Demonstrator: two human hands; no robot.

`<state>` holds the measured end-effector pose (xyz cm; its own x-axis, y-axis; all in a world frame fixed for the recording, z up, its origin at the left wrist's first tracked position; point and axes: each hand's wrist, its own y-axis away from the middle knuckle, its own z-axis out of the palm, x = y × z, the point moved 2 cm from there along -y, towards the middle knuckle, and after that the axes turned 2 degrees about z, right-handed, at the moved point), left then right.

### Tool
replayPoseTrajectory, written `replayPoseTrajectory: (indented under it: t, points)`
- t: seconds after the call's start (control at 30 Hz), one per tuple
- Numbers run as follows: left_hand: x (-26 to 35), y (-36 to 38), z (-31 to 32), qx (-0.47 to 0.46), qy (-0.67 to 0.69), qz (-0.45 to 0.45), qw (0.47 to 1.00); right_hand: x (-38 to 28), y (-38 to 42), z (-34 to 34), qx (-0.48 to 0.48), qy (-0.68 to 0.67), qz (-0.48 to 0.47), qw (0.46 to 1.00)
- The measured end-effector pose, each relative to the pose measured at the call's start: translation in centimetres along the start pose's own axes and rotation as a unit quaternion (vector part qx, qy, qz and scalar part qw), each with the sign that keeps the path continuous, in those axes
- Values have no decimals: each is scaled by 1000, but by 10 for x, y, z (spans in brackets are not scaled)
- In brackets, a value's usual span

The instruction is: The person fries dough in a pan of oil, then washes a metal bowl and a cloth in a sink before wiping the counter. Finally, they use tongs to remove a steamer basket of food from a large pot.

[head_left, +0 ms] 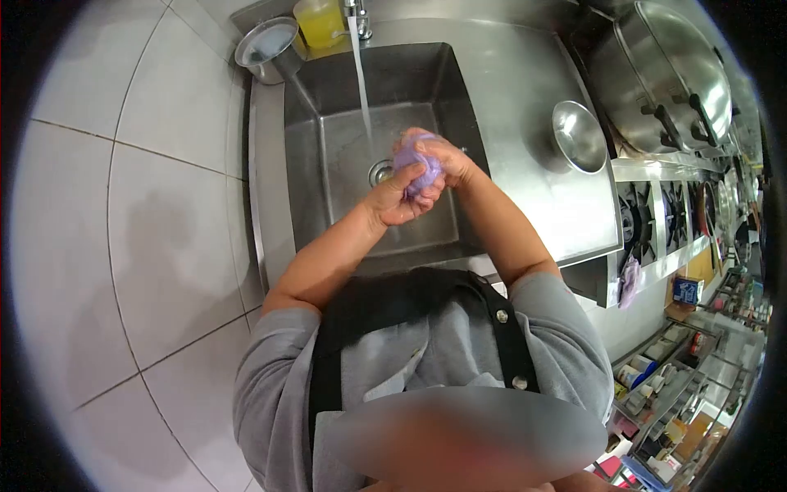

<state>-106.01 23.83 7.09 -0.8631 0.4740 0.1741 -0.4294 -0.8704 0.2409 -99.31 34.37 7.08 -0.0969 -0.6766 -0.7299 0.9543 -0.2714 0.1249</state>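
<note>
Both of my hands are closed around a wet-looking, bunched purple cloth (pixel 420 170) over the sink (pixel 377 75). My left hand (pixel 395 199) grips it from the lower left, thumb across the front. On the other side, my right hand (pixel 447 156) wraps its upper right, the fingers curled over it. Water runs from the tap (pixel 354 10) just left of the cloth, toward the round drain (pixel 381 172). The hands hide part of the cloth.
Left of the tap stand a metal pot (pixel 270 49) and a container of yellow liquid (pixel 320 22). A steel bowl (pixel 579 137) rests on the right counter. Farther right are a large lidded pot (pixel 656 74), stove burners (pixel 648 217) and another purple cloth (pixel 630 283) hanging.
</note>
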Motion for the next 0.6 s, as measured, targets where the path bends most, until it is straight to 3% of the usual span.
replayPoseTrajectory:
  t: [0.07, 0.1, 0.2, 0.37, 0.47, 0.53, 0.6]
  points:
    - [-5, 2, -2, -6, 2, -34, 999, -4, 2, 0, 37, 62, 34, 997]
    - [-6, 3, -3, 35, -16, -20, 999, -7, 4, 6, 83, 106, 55, 989]
    - [-7, -1, -3, 135, -83, 12, 987, -8, -2, 8, 76, 233, 43, 969]
    - [-10, -16, -14, 230, -247, 62, 939, -13, -4, 16, 143, 492, -7, 859]
    - [-11, -29, -34, 321, -437, 58, 838, 2, -11, 2, 164, 562, -23, 810]
    - [-16, -39, -47, 360, -587, 158, 708, 15, -13, -5, 205, 615, -44, 761]
    - [-24, -51, -58, 400, -711, 237, 528, 38, -14, -15, 240, 624, -38, 743]
